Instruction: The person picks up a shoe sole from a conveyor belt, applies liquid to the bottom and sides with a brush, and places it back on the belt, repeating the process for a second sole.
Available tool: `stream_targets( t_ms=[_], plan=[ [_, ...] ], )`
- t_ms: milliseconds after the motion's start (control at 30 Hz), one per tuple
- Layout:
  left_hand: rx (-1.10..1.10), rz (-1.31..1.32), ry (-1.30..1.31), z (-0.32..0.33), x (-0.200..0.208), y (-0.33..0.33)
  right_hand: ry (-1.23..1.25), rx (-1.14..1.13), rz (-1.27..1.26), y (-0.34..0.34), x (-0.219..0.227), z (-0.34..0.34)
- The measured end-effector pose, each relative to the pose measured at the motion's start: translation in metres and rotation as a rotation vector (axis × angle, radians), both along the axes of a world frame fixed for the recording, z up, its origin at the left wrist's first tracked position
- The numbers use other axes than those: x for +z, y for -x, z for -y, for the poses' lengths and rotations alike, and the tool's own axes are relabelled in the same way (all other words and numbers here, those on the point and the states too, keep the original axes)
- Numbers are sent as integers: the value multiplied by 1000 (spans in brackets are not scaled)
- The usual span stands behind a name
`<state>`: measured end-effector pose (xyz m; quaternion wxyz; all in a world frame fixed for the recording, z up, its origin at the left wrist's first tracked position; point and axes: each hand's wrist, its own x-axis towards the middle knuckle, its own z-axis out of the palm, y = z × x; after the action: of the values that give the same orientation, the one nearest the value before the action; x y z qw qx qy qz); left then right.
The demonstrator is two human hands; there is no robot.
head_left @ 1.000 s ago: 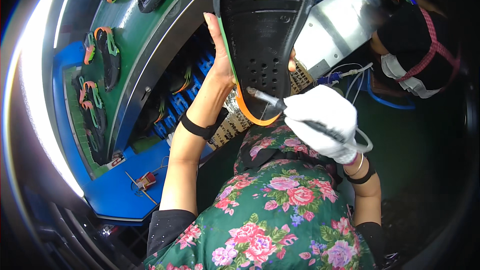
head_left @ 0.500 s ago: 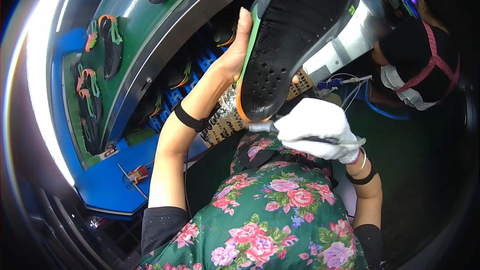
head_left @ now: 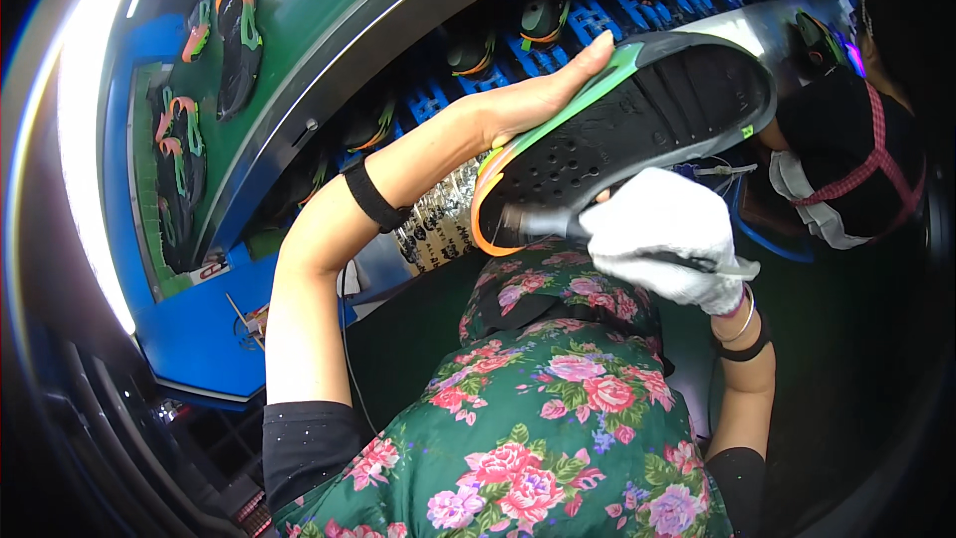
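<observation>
My left hand (head_left: 533, 100) grips a black shoe sole (head_left: 637, 130) with a green and orange rim, held up sole-side toward me and tilted to the right. A black band wraps my left wrist. My right hand (head_left: 662, 237), in a white glove, is closed on a thin brush (head_left: 543, 224) whose tip touches the sole's heel end near the orange edge.
A green conveyor belt (head_left: 289, 40) curves past at the upper left with several black shoes (head_left: 234, 35) on it. Blue racks (head_left: 597, 15) behind hold more shoes. Another person (head_left: 846, 159) in a dark cap and mask is at the right.
My left hand has swung the sole from upright down to a rightward tilt. My right hand with the brush has stayed at the heel end.
</observation>
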<state>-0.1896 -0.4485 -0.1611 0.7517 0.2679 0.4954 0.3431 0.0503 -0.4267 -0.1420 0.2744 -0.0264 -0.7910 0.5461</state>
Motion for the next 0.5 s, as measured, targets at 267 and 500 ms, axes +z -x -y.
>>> stream_targets(
  t_ms=[267,500],
  plan=[
    [-156,-118,-41,2,9,11,3,118,4,10,3,-8],
    [-94,-108,70,6,22,17,54,98,-16,29,11,-2]
  ],
)
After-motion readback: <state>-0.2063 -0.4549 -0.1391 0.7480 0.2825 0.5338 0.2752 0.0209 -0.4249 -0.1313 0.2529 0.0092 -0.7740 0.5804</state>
